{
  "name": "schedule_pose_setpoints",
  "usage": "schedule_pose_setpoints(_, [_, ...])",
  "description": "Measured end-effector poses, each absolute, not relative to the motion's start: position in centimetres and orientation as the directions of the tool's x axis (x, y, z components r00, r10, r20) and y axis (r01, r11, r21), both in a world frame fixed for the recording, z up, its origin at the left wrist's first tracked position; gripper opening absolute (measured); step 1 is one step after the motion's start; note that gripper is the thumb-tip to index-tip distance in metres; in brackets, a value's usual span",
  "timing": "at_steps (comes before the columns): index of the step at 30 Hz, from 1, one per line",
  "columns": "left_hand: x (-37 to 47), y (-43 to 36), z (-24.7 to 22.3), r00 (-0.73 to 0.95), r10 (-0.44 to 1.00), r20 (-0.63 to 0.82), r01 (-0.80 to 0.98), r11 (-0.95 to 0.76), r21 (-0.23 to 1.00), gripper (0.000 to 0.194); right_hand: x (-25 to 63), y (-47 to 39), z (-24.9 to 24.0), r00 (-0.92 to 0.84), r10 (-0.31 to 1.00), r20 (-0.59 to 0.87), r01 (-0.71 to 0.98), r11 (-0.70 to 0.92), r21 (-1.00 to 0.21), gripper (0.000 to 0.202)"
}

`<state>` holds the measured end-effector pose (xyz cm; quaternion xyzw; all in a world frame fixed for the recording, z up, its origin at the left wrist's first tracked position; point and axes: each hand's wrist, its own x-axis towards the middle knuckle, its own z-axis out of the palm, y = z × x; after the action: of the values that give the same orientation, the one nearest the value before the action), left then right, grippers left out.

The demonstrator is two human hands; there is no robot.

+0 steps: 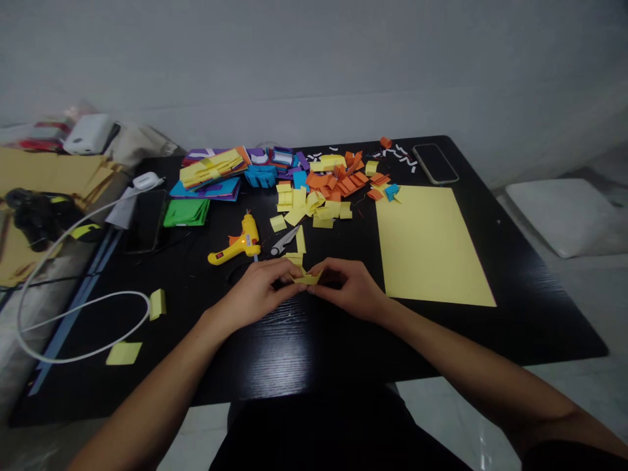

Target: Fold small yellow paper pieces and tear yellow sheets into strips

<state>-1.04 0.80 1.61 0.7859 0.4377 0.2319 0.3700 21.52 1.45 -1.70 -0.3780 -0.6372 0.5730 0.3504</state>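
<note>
One yellow slip (308, 279) is pinched close between the left hand (262, 288) and right hand (350, 286), probably so both can control its fold. Just beyond them, a grey tool (284, 241) and loose papers (296, 216) leave little room forward; the glue gun (239, 244) lies ahead of the left, the big sheet (432, 245) beside the right.

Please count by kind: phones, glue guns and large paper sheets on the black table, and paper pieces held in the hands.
Flat rectangular dark-screened phones: 2
Yellow pistol-shaped glue gun: 1
Large rectangular yellow paper sheet: 1
Small folded yellow paper piece between left hand and right hand: 1
Total: 5
</note>
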Motion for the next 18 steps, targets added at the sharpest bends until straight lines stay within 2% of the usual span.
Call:
schedule_pose_setpoints(4, [-1.02, 0.85, 1.57, 0.47, 0.883, 0.016, 0.504, -0.283, 0.816, 0.01, 21.51, 1.63, -1.57, -0.481, 0.871, -0.1, 0.044, -0.09, -0.995, 0.022])
schedule_pose_setpoints(12, [-0.95, 0.67, 1.55, 0.417, 0.903, -0.101, 0.449, -0.108, 0.887, 0.022, 21.61, 2.03, -1.48, -0.498, 0.847, -0.188, -0.033, -0.235, -0.971, 0.023])
schedule_pose_setpoints(18, [-0.65, 0.62, 0.94, 0.375, 0.914, -0.154, 0.344, 0.017, 0.939, 0.022, 21.68, 2.15, -1.37, -0.515, 0.829, -0.219, -0.068, -0.294, -0.953, 0.021])
